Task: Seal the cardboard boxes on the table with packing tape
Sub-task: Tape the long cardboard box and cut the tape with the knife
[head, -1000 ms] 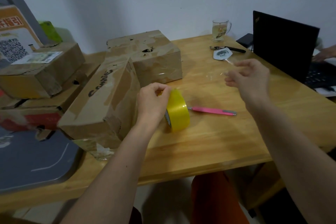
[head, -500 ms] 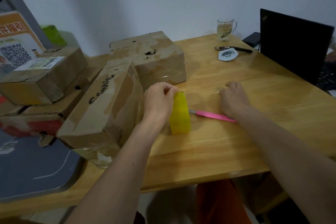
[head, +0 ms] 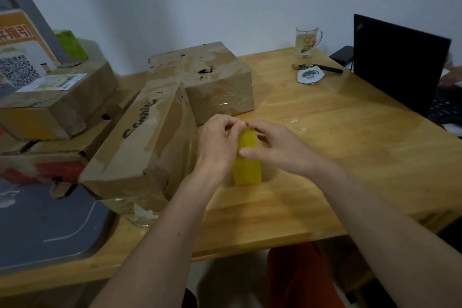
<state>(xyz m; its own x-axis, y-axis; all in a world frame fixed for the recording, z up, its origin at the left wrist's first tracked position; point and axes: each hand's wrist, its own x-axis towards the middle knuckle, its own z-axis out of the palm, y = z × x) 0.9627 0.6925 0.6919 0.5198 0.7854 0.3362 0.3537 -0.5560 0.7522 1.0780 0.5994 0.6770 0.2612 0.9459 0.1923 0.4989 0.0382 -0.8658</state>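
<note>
Yellow packing-tape roll (head: 247, 157) standing on edge on the wooden table (head: 337, 147) beside the brown cardboard box (head: 142, 142), left hand (head: 217, 142) gripping it, right hand (head: 277, 144) fingertips picking its top, apparently freeing the tape end; next, pulling a strip.

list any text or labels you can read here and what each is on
"Connie", roughly, handwritten in black: tilted box.
Orange poster: Chinese heading and QR code, too blurred to read.
Shipping label on left box: too small.
Round tag: print unreadable.
Laptop corner logo: unreadable.
</note>
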